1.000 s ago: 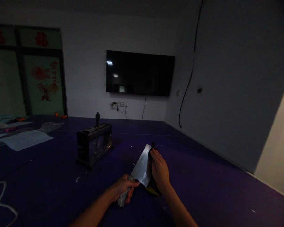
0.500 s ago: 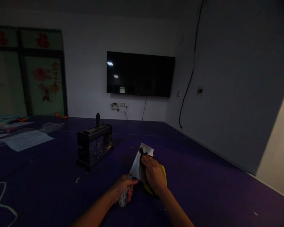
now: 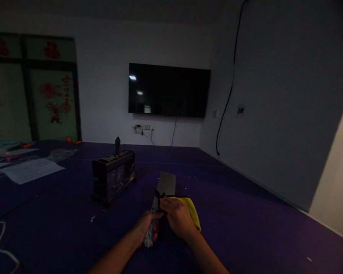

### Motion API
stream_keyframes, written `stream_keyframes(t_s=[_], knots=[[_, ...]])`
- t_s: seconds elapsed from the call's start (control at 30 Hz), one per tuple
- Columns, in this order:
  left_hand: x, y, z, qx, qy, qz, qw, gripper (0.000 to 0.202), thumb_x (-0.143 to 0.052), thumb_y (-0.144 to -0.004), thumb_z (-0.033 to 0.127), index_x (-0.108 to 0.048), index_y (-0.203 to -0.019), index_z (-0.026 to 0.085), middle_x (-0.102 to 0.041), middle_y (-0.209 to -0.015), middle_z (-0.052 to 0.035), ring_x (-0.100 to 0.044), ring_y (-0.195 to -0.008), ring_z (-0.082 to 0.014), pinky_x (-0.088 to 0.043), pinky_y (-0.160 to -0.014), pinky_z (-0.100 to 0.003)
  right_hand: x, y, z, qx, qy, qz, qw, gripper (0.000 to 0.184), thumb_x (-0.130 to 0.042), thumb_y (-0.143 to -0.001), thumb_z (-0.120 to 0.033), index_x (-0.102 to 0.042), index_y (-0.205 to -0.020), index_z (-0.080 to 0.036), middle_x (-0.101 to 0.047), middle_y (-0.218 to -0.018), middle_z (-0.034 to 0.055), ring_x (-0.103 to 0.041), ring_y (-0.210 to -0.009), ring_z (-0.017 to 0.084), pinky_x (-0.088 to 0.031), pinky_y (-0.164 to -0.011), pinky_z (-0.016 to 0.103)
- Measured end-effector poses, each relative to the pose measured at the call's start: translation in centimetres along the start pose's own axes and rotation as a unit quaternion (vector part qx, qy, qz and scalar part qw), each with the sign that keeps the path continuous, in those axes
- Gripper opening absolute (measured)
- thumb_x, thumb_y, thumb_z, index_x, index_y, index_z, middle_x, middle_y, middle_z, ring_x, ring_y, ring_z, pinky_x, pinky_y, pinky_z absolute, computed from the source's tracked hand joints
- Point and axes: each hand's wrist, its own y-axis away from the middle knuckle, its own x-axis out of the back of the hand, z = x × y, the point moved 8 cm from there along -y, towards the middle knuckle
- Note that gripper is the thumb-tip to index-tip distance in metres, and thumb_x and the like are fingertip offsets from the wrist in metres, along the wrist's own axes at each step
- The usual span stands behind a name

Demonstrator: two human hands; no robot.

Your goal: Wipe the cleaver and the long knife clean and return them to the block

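My left hand is wrapped round the pale, mottled handle of a cleaver, whose broad metal blade points away from me. Pressed against the lower part of the blade, near the handle, my right hand grips a yellow cloth with a dark edge. Part of the cloth hangs out to the right of that hand. The fingers hide some of the blade and cloth. Left of the hands stands a black knife block with clear sides, and one dark handle sticks up from its top.
The purple tabletop bears small white scraps. Papers and plastic wrapping lie at the far left, and a white cord at the near left. A television hangs on the back wall; a black cable runs down the right wall.
My right hand has slid the cloth down the blade towards the handle, baring the blade's far end. The blade has turned a little to the left. My left hand keeps its grip.
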Motion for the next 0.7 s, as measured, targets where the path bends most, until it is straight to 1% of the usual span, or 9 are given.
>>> stream_keyframes(t_s=[0.1, 0.23, 0.33, 0.47, 0.7], knots=[[0.0, 0.1, 0.1, 0.0, -0.006, 0.0, 1.0, 0.038, -0.057, -0.065, 0.048, -0.041, -0.05, 0.018, -0.036, -0.032, 0.0055, -0.037, -0.024, -0.0094, -0.025, -0.03, -0.019, 0.1, 0.0, 0.0, -0.004, -0.004, 0.002, 1.0, 0.049, -0.038, -0.067, -0.005, -0.064, -0.106, -0.02, -0.059, -0.119, 0.0028, -0.049, -0.115, 0.018, -0.038, -0.097, 0.036], [-0.2, 0.2, 0.0, 0.002, -0.039, -0.004, 0.999, 0.041, -0.058, -0.062, 0.051, -0.042, -0.046, 0.017, -0.037, -0.031, 0.0042, -0.038, -0.025, -0.0097, -0.025, -0.03, -0.02, -0.1, 0.0, 0.3, -0.014, -0.006, -0.001, 1.0, 0.05, -0.039, -0.067, -0.004, -0.064, -0.107, -0.019, -0.058, -0.12, 0.0038, -0.048, -0.117, 0.018, -0.037, -0.098, 0.034], [-0.4, 0.4, 0.1, -0.003, -0.059, -0.022, 0.998, 0.042, -0.059, -0.059, 0.052, -0.042, -0.044, 0.017, -0.038, -0.031, 0.0037, -0.039, -0.026, -0.0099, -0.026, -0.03, -0.02, 0.0, 0.0, 0.8, -0.032, 0.007, 0.005, 0.999, 0.05, -0.039, -0.068, -0.003, -0.063, -0.109, -0.019, -0.059, -0.119, 0.0047, -0.046, -0.118, 0.018, -0.037, -0.099, 0.034], [-0.8, 0.7, 0.2, -0.007, -0.084, -0.049, 0.995, 0.043, -0.06, -0.057, 0.053, -0.043, -0.043, 0.017, -0.039, -0.031, 0.0032, -0.04, -0.026, -0.0097, -0.027, -0.031, -0.02, 0.4, 0.1, 1.7, -0.061, 0.033, 0.028, 0.997, 0.049, -0.038, -0.07, -0.002, -0.063, -0.109, -0.017, -0.057, -0.121, 0.0059, -0.046, -0.118, 0.019, -0.036, -0.1, 0.036], [-1.2, 0.6, 0.2, -0.013, -0.103, -0.087, 0.991, 0.046, -0.061, -0.058, 0.055, -0.043, -0.042, 0.016, -0.04, -0.032, 0.0014, -0.042, -0.028, -0.0102, -0.029, -0.032, -0.02, 0.8, 0.3, 3.0, -0.08, 0.061, 0.076, 0.992, 0.053, -0.037, -0.068, -0.001, -0.06, -0.114, -0.018, -0.056, -0.123, 0.0057, -0.045, -0.12, 0.019, -0.036, -0.101, 0.037]])
